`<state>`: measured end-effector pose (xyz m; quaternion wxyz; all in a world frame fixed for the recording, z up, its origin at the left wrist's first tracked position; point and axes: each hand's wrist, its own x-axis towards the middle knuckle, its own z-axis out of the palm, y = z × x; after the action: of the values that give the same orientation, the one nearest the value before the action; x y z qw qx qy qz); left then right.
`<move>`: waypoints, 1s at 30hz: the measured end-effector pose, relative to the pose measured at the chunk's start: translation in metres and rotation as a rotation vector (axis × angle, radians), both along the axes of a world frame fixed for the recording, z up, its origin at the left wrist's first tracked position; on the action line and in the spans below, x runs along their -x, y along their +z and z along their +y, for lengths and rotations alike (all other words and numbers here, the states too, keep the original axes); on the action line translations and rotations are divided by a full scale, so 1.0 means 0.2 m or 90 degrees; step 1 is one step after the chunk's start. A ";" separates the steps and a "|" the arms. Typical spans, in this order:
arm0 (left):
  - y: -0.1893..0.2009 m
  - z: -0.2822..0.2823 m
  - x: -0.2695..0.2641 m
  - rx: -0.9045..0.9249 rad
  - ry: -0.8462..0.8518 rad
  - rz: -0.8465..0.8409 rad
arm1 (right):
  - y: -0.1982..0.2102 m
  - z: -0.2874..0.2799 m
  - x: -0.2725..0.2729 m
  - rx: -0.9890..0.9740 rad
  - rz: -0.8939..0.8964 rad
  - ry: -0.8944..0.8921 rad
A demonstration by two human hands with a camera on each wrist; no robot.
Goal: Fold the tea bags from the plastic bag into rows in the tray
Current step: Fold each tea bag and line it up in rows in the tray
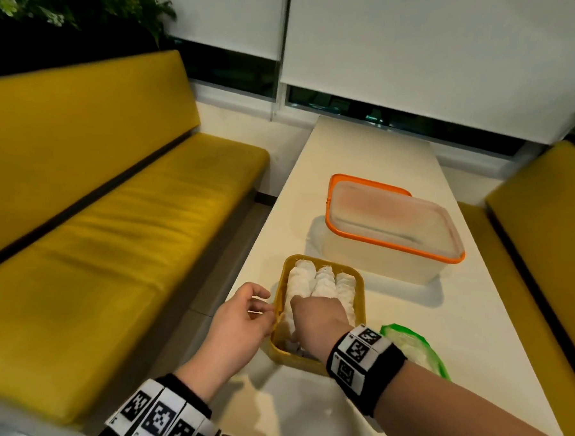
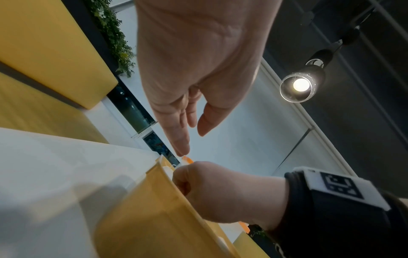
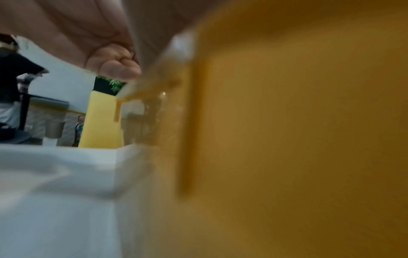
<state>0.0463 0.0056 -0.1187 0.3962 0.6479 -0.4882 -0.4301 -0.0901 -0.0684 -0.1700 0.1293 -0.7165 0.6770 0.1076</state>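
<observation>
Left hand: your left hand (image 1: 241,323) is hovering loosely open, holding nothing, just left of the tray (image 1: 358,282).
Right hand: your right hand (image 1: 318,319) is reaching into the tray at lower centre; fingers hidden, grip unclear.
Plastic bag: the plastic bag (image 1: 416,347) is lying right of your wrist.
Tea bags: the tea bags (image 1: 322,281) are sitting in rows in the tray.
Container: the orange-rimmed container (image 1: 393,225) is standing beyond; no writing readable.

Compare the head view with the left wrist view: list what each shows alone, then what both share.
Only the head view shows the three rows of tea bags inside the tray, the green plastic bag near the right wrist, the whole clear container with its orange-rimmed lid, and the yellow bench seat.

Only the left wrist view shows the lit ceiling spotlight and the left palm from below.

Both show the yellow tray, the white table, the left hand open beside the tray, and the right hand reaching into it.
</observation>
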 end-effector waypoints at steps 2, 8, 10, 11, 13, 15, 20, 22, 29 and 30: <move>0.00 -0.01 0.02 0.015 -0.011 -0.014 | 0.07 0.03 0.01 -0.013 0.011 0.047; 0.01 -0.04 0.19 0.047 -0.084 -0.009 | 0.34 0.39 0.28 0.095 -0.183 0.083; 0.02 -0.05 0.28 0.058 -0.138 -0.021 | 0.32 0.48 0.43 0.117 -0.241 0.016; 0.02 -0.05 0.32 0.060 -0.163 -0.029 | 0.30 0.50 0.50 0.120 -0.251 -0.030; 0.02 -0.08 0.44 0.067 -0.207 -0.054 | 0.24 0.50 0.68 0.136 -0.245 -0.124; 0.00 -0.10 0.58 0.091 -0.242 -0.069 | 0.17 0.46 0.85 0.153 -0.213 -0.180; -0.10 -0.07 0.93 0.074 -0.387 -0.171 | 0.02 0.36 1.01 0.101 -0.144 -0.198; -0.17 -0.05 1.01 0.052 -0.400 -0.241 | -0.03 0.34 1.00 0.079 -0.120 -0.198; -0.27 -0.10 1.06 -0.008 -0.323 -0.275 | -0.03 0.30 1.05 0.053 -0.256 -0.188; -0.27 -0.10 1.06 -0.014 -0.313 -0.276 | -0.03 0.30 1.06 0.042 -0.286 -0.195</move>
<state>-0.1653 -0.0145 -0.1735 0.1603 0.5912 -0.6983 -0.3703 -0.3021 -0.0090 -0.1767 0.2673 -0.6158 0.7348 -0.0967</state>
